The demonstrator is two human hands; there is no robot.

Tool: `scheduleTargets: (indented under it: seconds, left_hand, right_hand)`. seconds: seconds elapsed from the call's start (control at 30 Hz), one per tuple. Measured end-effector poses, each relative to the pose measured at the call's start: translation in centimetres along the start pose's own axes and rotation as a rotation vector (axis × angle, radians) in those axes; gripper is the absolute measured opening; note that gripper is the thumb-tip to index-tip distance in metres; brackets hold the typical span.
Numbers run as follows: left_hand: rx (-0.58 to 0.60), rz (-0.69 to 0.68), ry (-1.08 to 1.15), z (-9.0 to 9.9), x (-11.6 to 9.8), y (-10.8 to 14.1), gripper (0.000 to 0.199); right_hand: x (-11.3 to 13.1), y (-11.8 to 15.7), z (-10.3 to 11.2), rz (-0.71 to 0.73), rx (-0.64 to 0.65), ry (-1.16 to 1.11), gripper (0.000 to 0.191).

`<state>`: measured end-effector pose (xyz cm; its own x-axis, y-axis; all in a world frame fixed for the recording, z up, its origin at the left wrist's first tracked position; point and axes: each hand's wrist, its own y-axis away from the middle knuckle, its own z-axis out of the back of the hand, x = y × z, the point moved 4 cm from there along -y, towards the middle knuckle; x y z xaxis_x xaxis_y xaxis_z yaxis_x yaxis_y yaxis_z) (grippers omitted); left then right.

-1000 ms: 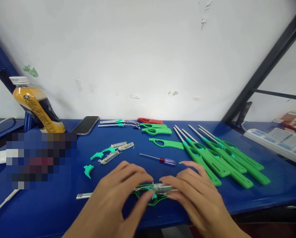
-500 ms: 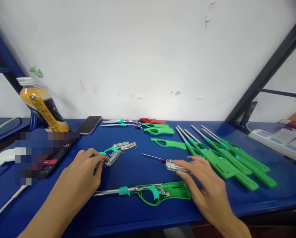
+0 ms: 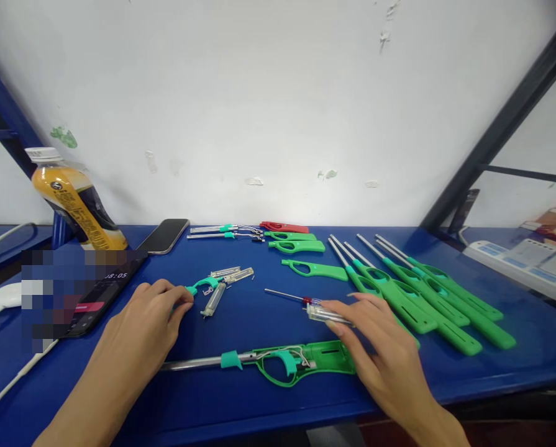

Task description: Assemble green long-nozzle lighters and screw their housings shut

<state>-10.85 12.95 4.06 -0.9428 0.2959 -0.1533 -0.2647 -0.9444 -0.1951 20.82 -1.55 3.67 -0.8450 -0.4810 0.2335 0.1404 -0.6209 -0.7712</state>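
My right hand [image 3: 375,344] grips a clear lighter fuel tank [image 3: 323,313] between thumb and fingers, above the table. Just beyond it lies a screwdriver [image 3: 284,296] with a red and clear handle. Below, an opened green lighter half-shell [image 3: 328,359] holds a metal tube [image 3: 198,363], a teal trigger [image 3: 287,361] and wires. My left hand [image 3: 140,326] has its fingertips pinched together beside teal trigger pieces [image 3: 207,283]; what they hold, if anything, is hidden. A loose fuel tank [image 3: 214,300] lies just right of those fingertips, with more clear tanks [image 3: 239,275] behind it.
Several assembled green lighters [image 3: 427,304] lie at the right. Green half-shells [image 3: 315,270], a red shell [image 3: 284,227] and metal tubes with wires [image 3: 217,233] lie towards the wall. Two phones [image 3: 166,236], a tilted drink bottle [image 3: 79,202] and a white cable [image 3: 19,379] are at left.
My left fingertips have come off the nearest loose fuel tank and moved slightly left; that tank now lies on the table. My right hand still holds its tank in nearly the same place.
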Motion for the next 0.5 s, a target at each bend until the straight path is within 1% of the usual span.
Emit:
scheduleTargets:
  seconds: [0.17, 0.5]
  left_hand:
    - [-0.003, -0.031, 0.001, 0.0, -0.1, -0.1, 0.041]
    - [-0.008, -0.054, -0.001, -0.1, -1.4, 0.1, 0.044]
  right_hand:
    - [0.0, 0.0, -0.1, -0.005, 0.002, 0.009, 0.027]
    - [0.3, -0.2, 0.1, -0.008, -0.013, -0.004, 0.028]
